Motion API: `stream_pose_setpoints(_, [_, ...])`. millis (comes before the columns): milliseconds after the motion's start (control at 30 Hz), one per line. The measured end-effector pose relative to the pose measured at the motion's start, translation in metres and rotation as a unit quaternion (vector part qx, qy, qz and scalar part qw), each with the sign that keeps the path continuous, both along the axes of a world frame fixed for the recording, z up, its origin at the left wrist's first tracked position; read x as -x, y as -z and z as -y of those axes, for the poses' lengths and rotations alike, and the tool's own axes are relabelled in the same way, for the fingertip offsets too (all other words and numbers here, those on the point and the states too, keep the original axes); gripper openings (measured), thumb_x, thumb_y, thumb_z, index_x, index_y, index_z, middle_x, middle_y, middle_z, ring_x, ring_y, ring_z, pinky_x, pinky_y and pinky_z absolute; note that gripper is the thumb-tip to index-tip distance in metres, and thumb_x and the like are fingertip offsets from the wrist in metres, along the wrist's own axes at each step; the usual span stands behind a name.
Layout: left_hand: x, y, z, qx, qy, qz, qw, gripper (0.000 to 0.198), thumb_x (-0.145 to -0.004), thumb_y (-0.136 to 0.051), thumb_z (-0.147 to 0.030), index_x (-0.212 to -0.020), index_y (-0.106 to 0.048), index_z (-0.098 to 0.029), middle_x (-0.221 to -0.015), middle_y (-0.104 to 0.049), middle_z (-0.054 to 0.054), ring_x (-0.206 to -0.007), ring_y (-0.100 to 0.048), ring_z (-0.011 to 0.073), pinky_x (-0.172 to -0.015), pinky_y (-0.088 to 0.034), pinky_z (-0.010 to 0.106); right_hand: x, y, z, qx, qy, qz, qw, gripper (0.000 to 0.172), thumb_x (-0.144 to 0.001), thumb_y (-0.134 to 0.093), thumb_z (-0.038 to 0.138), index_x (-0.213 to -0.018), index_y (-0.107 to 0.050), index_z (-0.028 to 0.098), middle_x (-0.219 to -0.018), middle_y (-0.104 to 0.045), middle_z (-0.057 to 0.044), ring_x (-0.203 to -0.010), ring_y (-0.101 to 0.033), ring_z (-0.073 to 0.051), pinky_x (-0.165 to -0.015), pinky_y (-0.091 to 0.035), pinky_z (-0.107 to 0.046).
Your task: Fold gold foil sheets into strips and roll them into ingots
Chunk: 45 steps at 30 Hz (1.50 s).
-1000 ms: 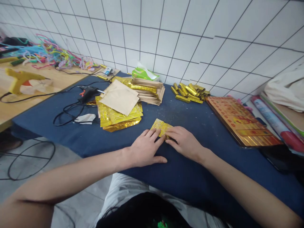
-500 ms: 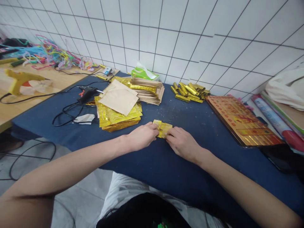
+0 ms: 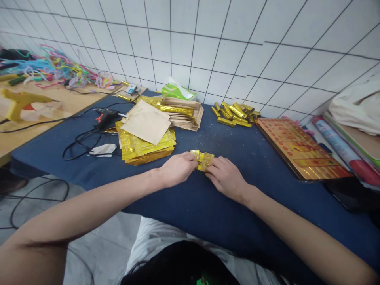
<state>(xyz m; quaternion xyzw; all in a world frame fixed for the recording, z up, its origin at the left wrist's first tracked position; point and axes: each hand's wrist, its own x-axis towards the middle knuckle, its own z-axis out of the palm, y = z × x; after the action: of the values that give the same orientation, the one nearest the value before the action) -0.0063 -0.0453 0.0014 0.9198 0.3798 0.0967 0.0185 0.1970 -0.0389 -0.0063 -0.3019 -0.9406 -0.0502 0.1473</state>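
A small folded piece of gold foil paper (image 3: pixel 204 160) lies low over the blue cloth, between my two hands. My left hand (image 3: pixel 181 168) pinches its left end, and my right hand (image 3: pixel 225 175) grips the right end; the fingertips partly cover both. Left of my hands, a stack of gold foil sheets (image 3: pixel 145 148) carries a loose tan sheet (image 3: pixel 147 122) on top. Behind it stands a thick pile of tan paper (image 3: pixel 185 114) with a gold roll lying across it. Several folded gold paper pieces (image 3: pixel 234 113) are heaped near the wall.
A black glue gun (image 3: pixel 106 118) with a looped cord lies on the blue cloth (image 3: pixel 184 202) at left. A yellow glue gun (image 3: pixel 22 103) rests on the wooden table. A printed gold-red pack (image 3: pixel 303 148) is at right. A green tissue pack (image 3: pixel 178 92) sits by the wall.
The ends of the gold paper have folded inward further, leaving a narrower middle between my fingers. Both hands stay at nearly the same spot; the view has shifted slightly.
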Motion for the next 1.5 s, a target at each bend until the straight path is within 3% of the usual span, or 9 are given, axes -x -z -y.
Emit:
stream_pose_setpoints(133, [0.0, 0.0, -0.004, 0.044, -0.011, 0.038, 0.998, 0.02, -0.086, -0.042, -0.014, -0.081, -0.062, -0.016, -0.083, -0.061, 0.005, -0.082, -0.055, 0.0158, -0.075, -0.044, 0.026, 0.0, 0.003, -0.001, 0.06, 0.002, -0.057, 0.997, 0.02, -0.084, -0.043, 0.014, -0.08, -0.062, 0.018, -0.078, -0.062, -0.007, -0.072, -0.051, -0.018, -0.066, -0.041, -0.031])
stream_pose_setpoints(333, [0.0, -0.003, -0.009, 0.081, -0.03, 0.05, 0.995, 0.017, -0.085, -0.046, -0.016, -0.08, -0.062, -0.018, -0.081, -0.062, 0.002, -0.079, -0.057, 0.0152, -0.08, -0.042, 0.028, 0.003, 0.0, -0.004, 0.152, 0.077, -0.085, 0.982, 0.012, -0.081, -0.048, 0.014, -0.082, -0.059, 0.019, -0.079, -0.064, -0.003, -0.073, -0.054, -0.017, -0.068, -0.041, -0.03])
stream_pose_setpoints(733, [0.0, -0.001, -0.015, 0.095, -0.074, 0.034, 0.992, 0.012, -0.083, -0.047, -0.018, -0.082, -0.059, -0.019, -0.081, -0.065, 0.002, -0.08, -0.058, 0.0171, -0.075, -0.042, 0.028, 0.006, -0.005, -0.004, 0.164, 0.119, -0.048, 0.978, 0.012, -0.081, -0.046, 0.015, -0.079, -0.057, 0.02, -0.078, -0.064, -0.003, -0.073, -0.054, -0.017, -0.067, -0.038, -0.03])
stream_pose_setpoints(1000, [-0.001, -0.004, -0.013, 0.065, -0.072, -0.006, 0.995, 0.011, -0.084, -0.046, -0.021, -0.083, -0.056, -0.017, -0.083, -0.064, 0.005, -0.081, -0.059, 0.0198, -0.074, -0.043, 0.031, 0.008, -0.005, -0.006, 0.144, 0.114, 0.011, 0.983, 0.014, -0.082, -0.043, 0.015, -0.078, -0.056, 0.019, -0.083, -0.064, -0.004, -0.073, -0.057, -0.018, -0.067, -0.038, -0.031])
stream_pose_setpoints(1233, [-0.003, -0.005, -0.013, 0.081, -0.125, -0.019, 0.989, 0.013, -0.083, -0.051, -0.029, -0.083, -0.054, -0.017, -0.08, -0.063, 0.004, -0.075, -0.061, 0.0202, -0.063, -0.044, 0.027, 0.008, -0.005, -0.006, 0.126, 0.109, 0.012, 0.986, 0.013, -0.083, -0.043, 0.013, -0.079, -0.055, 0.019, -0.083, -0.064, -0.003, -0.067, -0.057, -0.016, -0.063, -0.038, -0.029])
stream_pose_setpoints(1500, [0.0, -0.004, -0.014, 0.092, -0.148, -0.034, 0.984, 0.017, -0.083, -0.052, -0.034, -0.084, -0.055, -0.018, -0.082, -0.063, 0.005, -0.076, -0.06, 0.0192, -0.063, -0.043, 0.026, -0.003, -0.01, 0.011, 0.006, 0.057, 0.1, 0.993, 0.016, -0.086, -0.047, 0.024, -0.086, -0.062, 0.017, -0.078, -0.06, -0.007, -0.07, -0.053, -0.019, -0.061, -0.033, -0.031])
